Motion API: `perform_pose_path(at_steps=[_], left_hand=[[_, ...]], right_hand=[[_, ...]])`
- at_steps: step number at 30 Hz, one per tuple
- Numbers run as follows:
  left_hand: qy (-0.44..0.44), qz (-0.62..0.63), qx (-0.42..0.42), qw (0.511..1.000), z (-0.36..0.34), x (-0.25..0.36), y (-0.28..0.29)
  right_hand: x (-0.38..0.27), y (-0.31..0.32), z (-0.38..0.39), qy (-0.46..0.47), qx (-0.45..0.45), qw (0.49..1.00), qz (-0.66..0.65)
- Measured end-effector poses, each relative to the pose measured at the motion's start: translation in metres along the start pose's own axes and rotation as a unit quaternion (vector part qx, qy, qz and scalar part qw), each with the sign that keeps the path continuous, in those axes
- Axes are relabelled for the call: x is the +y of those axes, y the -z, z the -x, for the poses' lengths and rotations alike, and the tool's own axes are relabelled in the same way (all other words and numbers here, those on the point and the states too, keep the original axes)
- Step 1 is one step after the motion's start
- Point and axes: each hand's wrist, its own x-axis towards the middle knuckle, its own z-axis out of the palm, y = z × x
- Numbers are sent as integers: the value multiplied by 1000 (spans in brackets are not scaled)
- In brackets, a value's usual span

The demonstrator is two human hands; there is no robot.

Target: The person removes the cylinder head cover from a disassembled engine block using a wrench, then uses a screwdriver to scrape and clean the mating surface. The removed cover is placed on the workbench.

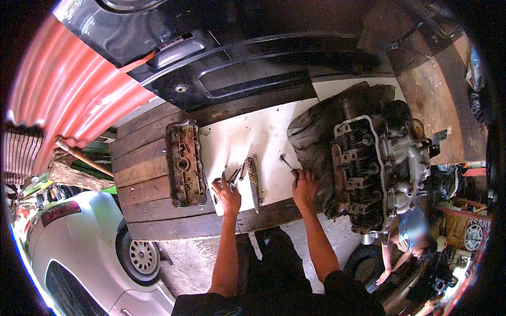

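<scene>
My right hand (304,190) is closed around the near end of a slim metal tool (287,162). The tool's far tip rests over a white board (274,126), and its grip is hidden by my fingers. Over the board's near left corner, my left hand (227,197) has its fingers apart beside several small dark metal pieces (235,176), too small to name surely. Between the hands lie a rough brownish, bar-like tool (252,176) and a thin wrench (259,179). An engine cylinder head (363,174) stands right of my right hand, with its valve gear uppermost.
The wooden plank bench (142,168) carries an oily valve cover (185,164) on the left. Dark cloth (316,131) lies beside the engine. A dark vehicle (253,58) borders the far side; a white car (84,242) stands at left. Another person (411,231) crouches near a tyre at lower right.
</scene>
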Motion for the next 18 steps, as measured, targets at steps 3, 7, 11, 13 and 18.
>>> perform_pose_path(at_steps=[3, 7, 11, 13, 18], left_hand=[[-6, 19, 6, 1000, 14, 11, 6], [-49, 82, -35, 995, 34, 34, 27], [-3, 131, -110, 985, 44, 56, 54], [1, 160, -120, 980, 49, 63, 64], [-50, 212, -102, 971, 45, 75, 77]], right_hand=[[7, -10, 6, 30, 10, 997, -72], [-22, 40, 27, 51, -49, 971, -229], [-43, 79, 55, 117, -24, 958, -259], [-53, 109, 64, 123, -43, 947, -293], [-54, 168, 79, 141, 8, 933, -331]])
